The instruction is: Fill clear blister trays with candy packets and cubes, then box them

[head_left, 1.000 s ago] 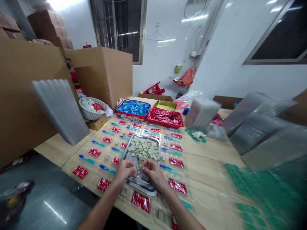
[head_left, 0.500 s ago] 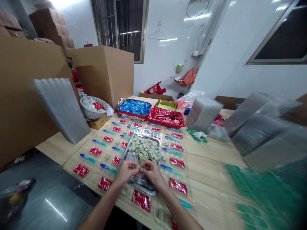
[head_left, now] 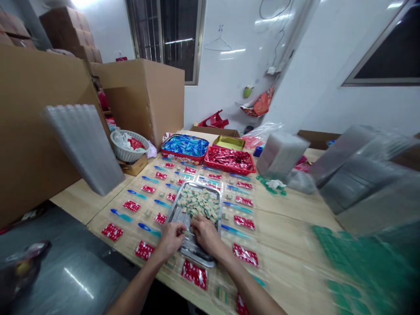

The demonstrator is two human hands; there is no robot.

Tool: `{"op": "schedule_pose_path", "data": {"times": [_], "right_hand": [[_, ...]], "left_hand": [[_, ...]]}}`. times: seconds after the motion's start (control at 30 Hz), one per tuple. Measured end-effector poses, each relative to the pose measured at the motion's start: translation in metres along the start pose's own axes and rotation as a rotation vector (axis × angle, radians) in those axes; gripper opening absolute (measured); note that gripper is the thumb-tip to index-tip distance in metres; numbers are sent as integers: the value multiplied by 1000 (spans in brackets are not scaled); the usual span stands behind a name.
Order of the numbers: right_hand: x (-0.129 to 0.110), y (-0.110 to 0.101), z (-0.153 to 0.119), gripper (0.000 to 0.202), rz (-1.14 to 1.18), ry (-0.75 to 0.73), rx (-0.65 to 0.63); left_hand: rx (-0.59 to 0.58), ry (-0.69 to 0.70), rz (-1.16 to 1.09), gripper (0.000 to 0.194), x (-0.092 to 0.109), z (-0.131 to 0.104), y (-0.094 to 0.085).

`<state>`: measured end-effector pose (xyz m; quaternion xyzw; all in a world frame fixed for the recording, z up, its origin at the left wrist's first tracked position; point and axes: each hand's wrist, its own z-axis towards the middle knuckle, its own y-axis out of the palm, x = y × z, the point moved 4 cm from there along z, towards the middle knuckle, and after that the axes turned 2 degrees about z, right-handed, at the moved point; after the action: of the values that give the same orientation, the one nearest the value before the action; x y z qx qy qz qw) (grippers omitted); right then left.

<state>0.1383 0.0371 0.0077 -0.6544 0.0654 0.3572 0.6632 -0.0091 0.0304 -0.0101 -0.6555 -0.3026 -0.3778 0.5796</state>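
The left hand's (head_left: pixel 173 239) fingertips are clamped on a small piece (head_left: pixel 184 232) above the tray (head_left: pixel 196 258), its direction too small to read. The right hand (head_left: pixel 206 235) reaches to the near edge of the heap (head_left: pixel 200 202); whether its fingers grip cannot be told. The heap's blocks point every way. The tray's long axis runs away from the person. Red packets (head_left: pixel 194 274) and blue sticks (head_left: pixel 121 215) surround it on the wooden table (head_left: pixel 282 232); beyond are cartons (head_left: pixel 166 98) and a white wall (head_left: pixel 226 74).

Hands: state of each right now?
Left hand: closed, apparently pinching a small block.
Right hand: curled at the blocks in the tray; grip can't be told.
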Motion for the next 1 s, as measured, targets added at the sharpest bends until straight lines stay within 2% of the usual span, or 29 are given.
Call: {"op": "schedule_pose_path", "data": {"times": [0.1,0.23,0.4,0.53,0.7,0.87,1.0], "right_hand": [[-2,1,0,25,-12,4,26],[4,4,-2,20,150,63,40],[6,8,-8,24,292,53,23],[6,4,-14,27,336,35,11],[15,-8,-18,23,179,55,82],[16,-4,-17,16,-93,104,25],[13,-3,-18,15,-107,103,56]], "left_hand": [[-18,67,66,21,3,-3,2],[-27,186,134,24,8,-6,6],[-61,252,154,24,12,-7,13],[-38,240,229,23,16,-8,13],[-71,226,257,19,21,-11,12],[-84,258,246,19,22,-11,13],[-91,245,221,21,19,-10,13]]}}
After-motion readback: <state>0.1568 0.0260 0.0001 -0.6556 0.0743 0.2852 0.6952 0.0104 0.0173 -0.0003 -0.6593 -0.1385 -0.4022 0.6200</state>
